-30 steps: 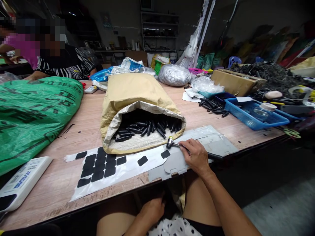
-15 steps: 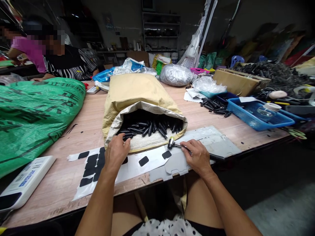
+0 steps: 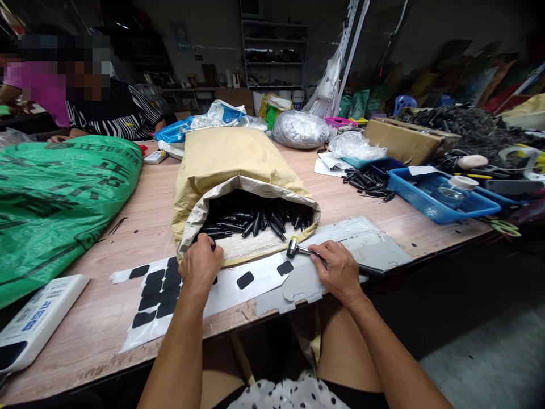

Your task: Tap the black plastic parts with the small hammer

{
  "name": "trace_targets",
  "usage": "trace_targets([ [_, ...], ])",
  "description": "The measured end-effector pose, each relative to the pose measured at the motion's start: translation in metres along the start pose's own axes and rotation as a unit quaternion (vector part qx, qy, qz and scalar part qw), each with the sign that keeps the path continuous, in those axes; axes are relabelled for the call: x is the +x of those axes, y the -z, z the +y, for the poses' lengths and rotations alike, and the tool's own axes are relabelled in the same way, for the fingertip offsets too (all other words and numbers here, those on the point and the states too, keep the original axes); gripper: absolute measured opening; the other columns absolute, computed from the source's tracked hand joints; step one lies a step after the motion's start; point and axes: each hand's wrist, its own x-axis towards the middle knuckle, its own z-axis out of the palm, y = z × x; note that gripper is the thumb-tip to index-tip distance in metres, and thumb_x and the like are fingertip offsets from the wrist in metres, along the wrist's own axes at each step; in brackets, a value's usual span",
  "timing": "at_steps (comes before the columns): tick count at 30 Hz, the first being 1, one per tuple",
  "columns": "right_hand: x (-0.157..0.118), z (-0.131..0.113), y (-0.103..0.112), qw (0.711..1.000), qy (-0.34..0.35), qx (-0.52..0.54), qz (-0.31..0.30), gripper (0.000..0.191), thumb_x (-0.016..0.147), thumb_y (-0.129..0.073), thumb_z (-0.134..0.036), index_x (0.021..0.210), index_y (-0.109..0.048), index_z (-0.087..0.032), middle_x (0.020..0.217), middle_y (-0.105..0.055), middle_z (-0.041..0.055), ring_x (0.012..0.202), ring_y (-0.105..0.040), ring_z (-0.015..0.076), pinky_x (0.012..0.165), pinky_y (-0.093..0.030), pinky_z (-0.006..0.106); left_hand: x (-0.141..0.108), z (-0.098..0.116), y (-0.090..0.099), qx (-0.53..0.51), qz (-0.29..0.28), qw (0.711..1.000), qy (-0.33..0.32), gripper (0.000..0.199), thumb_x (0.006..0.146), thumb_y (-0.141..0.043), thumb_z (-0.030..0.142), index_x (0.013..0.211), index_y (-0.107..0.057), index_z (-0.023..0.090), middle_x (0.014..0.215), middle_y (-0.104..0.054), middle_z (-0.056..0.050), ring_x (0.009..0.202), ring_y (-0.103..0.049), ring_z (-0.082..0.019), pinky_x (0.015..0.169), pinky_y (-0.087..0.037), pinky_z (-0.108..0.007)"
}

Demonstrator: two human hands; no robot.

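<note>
A tan woven sack (image 3: 238, 150) lies on its side, its mouth facing me. Several black pen-shaped parts (image 3: 258, 221) are heaped inside. At the left corner of the mouth, my left hand (image 3: 201, 262) is closed, with the dark end of one black pen-shaped part showing between thumb and fingers. My right hand (image 3: 336, 266) grips a small hammer (image 3: 293, 247) by its handle; the head rests near the sack's lower right lip. Beneath the hands are a white backing sheet (image 3: 225, 298) with black rounded stickers (image 3: 245, 280) and a grey board (image 3: 361, 238).
A green sack (image 3: 76, 199) and a white device (image 3: 42, 318) are at the left. To the right stand a blue basket (image 3: 438, 207), loose black parts (image 3: 368, 183) and a cardboard box (image 3: 400, 136). Two people sit at the far left, one in a striped sleeve (image 3: 142, 111).
My left hand has curled its fingers closed at the sack's mouth, with a black part now in them. My right hand keeps the hammer in place. The view has shifted slightly.
</note>
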Motion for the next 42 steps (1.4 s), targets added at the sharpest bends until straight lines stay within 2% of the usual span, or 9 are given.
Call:
trace_targets([
  [3, 0.0, 0.0, 0.0, 1.0, 0.001, 0.0, 0.0, 0.021, 0.095, -0.057, -0.026, 0.11, -0.072, -0.026, 0.094, -0.065, 0.0033, 0.09, -0.054, 0.0209, 0.083, -0.04, 0.033, -0.021, 0.003, 0.004, -0.1, 0.026, 0.993, -0.065, 0.027, 0.086, -0.061, 0.039, 0.109, -0.057, 0.025, 0.088, -0.069, -0.005, 0.077, -0.063, -0.026, 0.068, -0.044, -0.035],
  [7, 0.0, 0.0, 0.0, 1.0, -0.002, 0.0, -0.001, 0.02, 0.095, -0.058, -0.026, 0.109, -0.072, -0.026, 0.093, -0.065, 0.0031, 0.091, -0.054, 0.0211, 0.083, -0.04, 0.033, -0.052, 0.015, -0.004, -0.242, -0.077, 0.951, -0.177, 0.027, 0.081, -0.069, 0.038, 0.104, -0.065, 0.025, 0.085, -0.068, 0.001, 0.07, -0.058, -0.017, 0.067, -0.045, -0.029],
  [10, 0.0, -0.001, 0.001, 1.0, -0.003, -0.001, -0.001, 0.02, 0.095, -0.058, -0.025, 0.109, -0.072, -0.026, 0.093, -0.065, 0.0029, 0.091, -0.054, 0.021, 0.083, -0.041, 0.033, -0.064, 0.021, -0.02, -0.256, -0.123, 0.933, -0.219, 0.016, 0.082, -0.07, 0.033, 0.096, -0.07, 0.024, 0.091, -0.069, -0.001, 0.081, -0.061, -0.019, 0.075, -0.047, -0.031],
  [15, 0.0, 0.0, 0.0, 1.0, 0.0, 0.0, 0.002, 0.019, 0.095, -0.059, -0.026, 0.109, -0.072, -0.026, 0.094, -0.066, 0.0029, 0.09, -0.054, 0.0209, 0.082, -0.041, 0.033, -0.066, 0.018, -0.039, -0.273, -0.118, 0.921, -0.253, 0.015, 0.083, -0.07, 0.029, 0.097, -0.07, 0.023, 0.097, -0.067, -0.003, 0.093, -0.062, -0.022, 0.082, -0.048, -0.033],
  [22, 0.0, -0.002, 0.003, 1.0, 0.013, 0.011, -0.001, 0.023, 0.099, -0.053, -0.025, 0.113, -0.071, -0.025, 0.094, -0.066, 0.0046, 0.092, -0.057, 0.0214, 0.084, -0.044, 0.034, -0.067, 0.015, -0.04, -0.283, -0.114, 0.919, -0.25, 0.015, 0.082, -0.07, 0.028, 0.096, -0.07, 0.024, 0.093, -0.065, -0.001, 0.091, -0.061, -0.021, 0.081, -0.048, -0.032],
  [26, -0.002, -0.026, 0.015, 0.995, 0.01, 0.098, 0.025, 0.029, 0.101, -0.048, -0.025, 0.124, -0.066, -0.025, 0.102, -0.068, 0.0063, 0.098, -0.061, 0.0213, 0.089, -0.048, 0.035, -0.067, 0.016, -0.042, -0.294, -0.117, 0.919, -0.236, 0.014, 0.079, -0.072, 0.026, 0.094, -0.07, 0.024, 0.092, -0.064, -0.001, 0.089, -0.06, -0.02, 0.08, -0.047, -0.032],
  [30, -0.006, -0.055, 0.021, 0.983, 0.04, 0.177, -0.017, 0.032, 0.101, -0.047, -0.022, 0.128, -0.064, -0.027, 0.099, -0.067, 0.0055, 0.094, -0.062, 0.0192, 0.085, -0.051, 0.032, -0.065, 0.017, -0.043, -0.308, -0.12, 0.916, -0.225, 0.014, 0.077, -0.072, 0.024, 0.091, -0.07, 0.023, 0.092, -0.064, 0.0, 0.089, -0.059, -0.02, 0.08, -0.047, -0.031],
  [36, -0.011, -0.077, 0.02, 0.984, 0.067, 0.164, -0.013, 0.039, 0.1, -0.046, -0.014, 0.131, -0.064, -0.029, 0.09, -0.064, 0.0039, 0.087, -0.06, 0.0172, 0.079, -0.05, 0.029, -0.066, 0.019, -0.041, -0.305, -0.124, 0.917, -0.227, 0.01, 0.077, -0.072, 0.021, 0.086, -0.07, 0.023, 0.086, -0.061, 0.001, 0.086, -0.058, -0.018, 0.077, -0.045, -0.03],
  [42, -0.012, -0.076, 0.017, 0.99, 0.07, 0.111, -0.043, 0.04, 0.098, -0.045, -0.012, 0.126, -0.068, -0.03, 0.087, -0.063, 0.0031, 0.084, -0.06, 0.0166, 0.073, -0.048, 0.026, -0.066, 0.019, -0.042, -0.301, -0.118, 0.92, -0.22, 0.009, 0.077, -0.073, 0.022, 0.085, -0.07, 0.023, 0.084, -0.06, 0.001, 0.083, -0.058, -0.018, 0.074, -0.044, -0.029],
])
